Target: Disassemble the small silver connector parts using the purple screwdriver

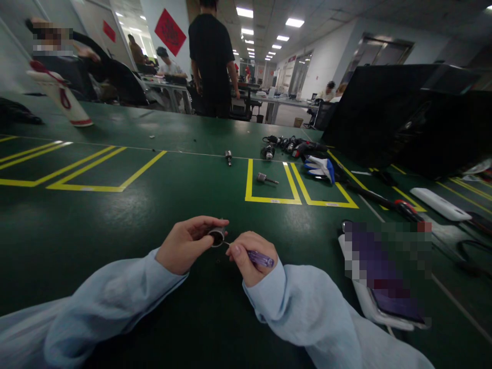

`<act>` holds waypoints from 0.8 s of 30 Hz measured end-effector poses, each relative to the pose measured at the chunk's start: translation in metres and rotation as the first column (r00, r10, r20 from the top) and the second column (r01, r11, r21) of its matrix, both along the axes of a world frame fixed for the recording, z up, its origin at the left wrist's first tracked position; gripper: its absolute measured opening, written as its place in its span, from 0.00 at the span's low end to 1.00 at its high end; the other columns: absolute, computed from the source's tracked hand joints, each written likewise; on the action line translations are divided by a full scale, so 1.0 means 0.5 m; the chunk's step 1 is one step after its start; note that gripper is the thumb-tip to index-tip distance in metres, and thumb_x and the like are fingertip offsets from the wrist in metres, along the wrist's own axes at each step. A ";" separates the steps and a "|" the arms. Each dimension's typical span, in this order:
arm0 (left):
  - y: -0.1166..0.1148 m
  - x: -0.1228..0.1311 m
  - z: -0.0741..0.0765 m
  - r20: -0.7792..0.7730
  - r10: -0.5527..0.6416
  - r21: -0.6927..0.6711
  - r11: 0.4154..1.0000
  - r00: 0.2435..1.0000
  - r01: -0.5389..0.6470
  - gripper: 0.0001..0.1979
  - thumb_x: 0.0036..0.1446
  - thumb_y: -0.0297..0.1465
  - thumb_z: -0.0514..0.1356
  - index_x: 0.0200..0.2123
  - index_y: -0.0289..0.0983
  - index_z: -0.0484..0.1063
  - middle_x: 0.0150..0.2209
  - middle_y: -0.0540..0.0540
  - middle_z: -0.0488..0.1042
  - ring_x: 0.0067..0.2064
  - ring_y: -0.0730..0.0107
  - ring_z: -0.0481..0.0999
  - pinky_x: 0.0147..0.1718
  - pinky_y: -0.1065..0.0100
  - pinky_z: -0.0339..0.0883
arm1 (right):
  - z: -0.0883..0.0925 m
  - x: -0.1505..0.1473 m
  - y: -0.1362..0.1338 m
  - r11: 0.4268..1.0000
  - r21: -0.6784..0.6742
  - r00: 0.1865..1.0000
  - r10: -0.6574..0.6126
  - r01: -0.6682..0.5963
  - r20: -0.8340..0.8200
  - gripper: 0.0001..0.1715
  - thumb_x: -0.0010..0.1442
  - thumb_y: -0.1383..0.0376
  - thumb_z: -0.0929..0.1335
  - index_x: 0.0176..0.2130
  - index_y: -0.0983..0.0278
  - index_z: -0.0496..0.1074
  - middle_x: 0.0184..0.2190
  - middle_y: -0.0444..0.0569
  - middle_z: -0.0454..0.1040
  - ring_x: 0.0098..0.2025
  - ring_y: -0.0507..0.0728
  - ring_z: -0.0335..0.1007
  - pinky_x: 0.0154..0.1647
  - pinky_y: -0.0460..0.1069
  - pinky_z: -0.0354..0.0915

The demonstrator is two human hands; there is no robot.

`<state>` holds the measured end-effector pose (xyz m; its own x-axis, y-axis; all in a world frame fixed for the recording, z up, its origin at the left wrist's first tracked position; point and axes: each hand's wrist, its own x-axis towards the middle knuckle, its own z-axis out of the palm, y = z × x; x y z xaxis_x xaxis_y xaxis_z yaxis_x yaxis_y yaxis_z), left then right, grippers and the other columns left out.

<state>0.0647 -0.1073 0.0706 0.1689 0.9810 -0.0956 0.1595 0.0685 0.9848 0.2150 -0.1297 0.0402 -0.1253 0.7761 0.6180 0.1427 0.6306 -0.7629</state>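
Note:
My left hand [187, 243] grips a short, round metal cylinder [217, 236] between thumb and fingers, its dark hollow end turned toward my right hand. A screwdriver with a clear purple handle [260, 259] is in my right hand [251, 254], the fingers closed around it. Its thin shaft points left to the rim of the cylinder; whether the tip touches is too small to tell. A tiny ring-like piece [218, 261] lies on the green table [146, 225] just below the hands.
Beyond my hands lie a metal part with a shaft [266, 179] inside yellow tape and a similar one [228, 157]. Farther right are a blue-white glove [320, 169], dark tools [286, 145], a phone [384, 277] and a black monitor [384, 113]. A white cup [63, 97] stands left; people are beyond.

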 end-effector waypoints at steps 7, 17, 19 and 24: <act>0.014 -0.008 -0.015 -0.026 0.077 0.026 0.997 0.997 -0.077 0.18 0.37 0.30 0.63 0.36 0.32 0.71 0.37 0.42 0.75 0.40 0.61 0.74 0.45 0.58 0.65 | -0.019 -0.002 0.007 0.944 -0.328 0.982 -0.021 -0.042 -0.186 0.23 0.56 0.58 0.61 0.15 0.64 0.64 0.10 0.42 0.61 0.15 0.47 0.58 0.17 0.44 0.56; 0.021 -0.011 -0.012 -0.064 0.105 0.009 0.995 0.992 -0.104 0.19 0.35 0.30 0.64 0.35 0.32 0.71 0.38 0.42 0.75 0.41 0.60 0.74 0.47 0.59 0.64 | -0.050 -0.009 0.012 0.843 -0.537 0.999 0.023 -0.040 -0.039 0.23 0.54 0.56 0.62 0.15 0.66 0.66 0.09 0.40 0.60 0.12 0.45 0.55 0.14 0.41 0.52; 0.021 -0.010 -0.014 -0.062 0.099 0.005 0.995 0.993 -0.099 0.19 0.36 0.30 0.63 0.36 0.33 0.71 0.38 0.42 0.75 0.42 0.60 0.74 0.47 0.59 0.64 | -0.048 -0.008 0.010 0.866 -0.500 0.999 0.026 -0.006 0.033 0.22 0.54 0.57 0.62 0.15 0.66 0.66 0.10 0.40 0.60 0.13 0.45 0.55 0.15 0.42 0.52; 0.020 -0.008 -0.011 -0.049 0.111 -0.020 0.993 0.993 -0.113 0.20 0.35 0.29 0.64 0.36 0.32 0.71 0.38 0.42 0.75 0.41 0.60 0.74 0.46 0.59 0.64 | -0.036 -0.009 0.012 0.887 -0.447 0.979 -0.027 0.116 0.200 0.23 0.54 0.58 0.62 0.12 0.64 0.64 0.08 0.40 0.58 0.12 0.46 0.55 0.14 0.42 0.51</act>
<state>0.0608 -0.0974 0.0652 0.0529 0.9910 -0.1232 0.1959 0.1106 0.9744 0.2104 -0.1238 0.0222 -0.1351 0.9766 0.1674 0.3390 0.2043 -0.9183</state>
